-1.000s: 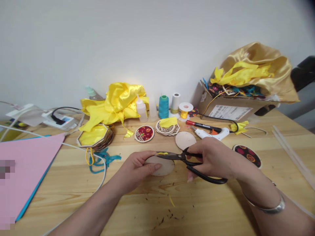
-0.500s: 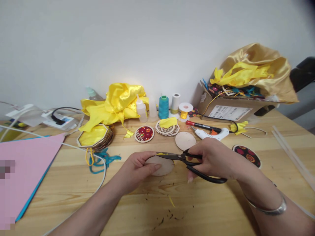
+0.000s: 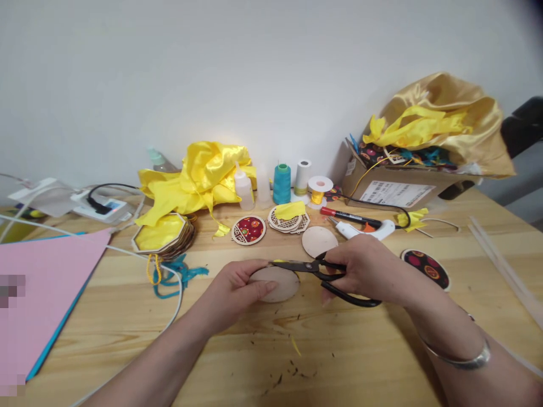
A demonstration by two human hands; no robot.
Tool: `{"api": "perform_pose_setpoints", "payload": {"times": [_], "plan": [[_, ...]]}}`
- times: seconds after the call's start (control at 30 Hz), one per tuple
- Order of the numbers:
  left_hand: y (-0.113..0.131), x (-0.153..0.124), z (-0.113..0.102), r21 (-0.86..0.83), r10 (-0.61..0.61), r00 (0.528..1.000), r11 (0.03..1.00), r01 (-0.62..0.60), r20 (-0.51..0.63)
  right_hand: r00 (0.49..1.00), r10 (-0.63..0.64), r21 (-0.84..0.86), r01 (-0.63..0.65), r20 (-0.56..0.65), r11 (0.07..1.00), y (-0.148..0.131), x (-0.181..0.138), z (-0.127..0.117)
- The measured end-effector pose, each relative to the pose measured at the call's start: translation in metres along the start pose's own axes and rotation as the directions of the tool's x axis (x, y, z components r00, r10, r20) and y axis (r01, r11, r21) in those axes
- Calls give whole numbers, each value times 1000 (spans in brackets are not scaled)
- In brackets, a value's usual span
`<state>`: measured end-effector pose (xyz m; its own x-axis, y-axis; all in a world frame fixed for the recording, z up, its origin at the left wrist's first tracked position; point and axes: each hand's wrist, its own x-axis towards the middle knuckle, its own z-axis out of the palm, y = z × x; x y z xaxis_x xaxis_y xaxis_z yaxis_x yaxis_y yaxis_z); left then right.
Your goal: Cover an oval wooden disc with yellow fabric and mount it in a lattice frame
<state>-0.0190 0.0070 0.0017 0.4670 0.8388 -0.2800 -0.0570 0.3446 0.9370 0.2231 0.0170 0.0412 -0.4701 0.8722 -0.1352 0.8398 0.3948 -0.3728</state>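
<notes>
My left hand [image 3: 240,285] pinches a pale round disc [image 3: 280,284] by its left side, thumb on top and fingers along the far edge. Black-handled scissors [image 3: 311,268] are gripped in my right hand [image 3: 365,268]. Their blades lie along the disc's far rim, the tip close to my left fingers, and a sliver of yellow fabric shows beside the blades. Just beyond the scissors a second pale disc [image 3: 319,242] rests on the table. Small dark scraps and a thin yellow strip [image 3: 296,345] lie nearer to me.
Behind stand a teal thread spool [image 3: 282,185], glue bottles and yellow satin [image 3: 207,175]. A white glue gun [image 3: 369,230] and a marker [image 3: 348,216] lie right of centre, before a cardboard box [image 3: 390,186]. At left are stacked octagonal frames [image 3: 163,237], a white cable and pink sheets [image 3: 55,288].
The scissors' handles have come closer together as my right fingers close. The disc and my left hand stay almost where they were.
</notes>
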Motion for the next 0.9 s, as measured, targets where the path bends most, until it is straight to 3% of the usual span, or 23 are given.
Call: {"api": "perform_pose_setpoints", "payload": {"times": [0.17,0.27,0.47,0.63,0.9], "plan": [[-3,1,-2,-158,-8,998,987,-2,-64,989,140,242,-123,-56,962,1,4,4],[-1,1,-2,-293,-11,993,956,-25,-120,988,148,357,-124,-42,926,0,6,6],[2,2,-1,-411,-28,988,911,-37,-151,990,137,274,-122,-35,954,-7,6,10],[2,0,1,-370,-1,987,927,-60,-163,997,74,283,-74,12,956,-11,3,14],[-1,1,1,-336,58,983,935,-115,-176,996,90,190,-85,-19,978,-15,1,14]]}}
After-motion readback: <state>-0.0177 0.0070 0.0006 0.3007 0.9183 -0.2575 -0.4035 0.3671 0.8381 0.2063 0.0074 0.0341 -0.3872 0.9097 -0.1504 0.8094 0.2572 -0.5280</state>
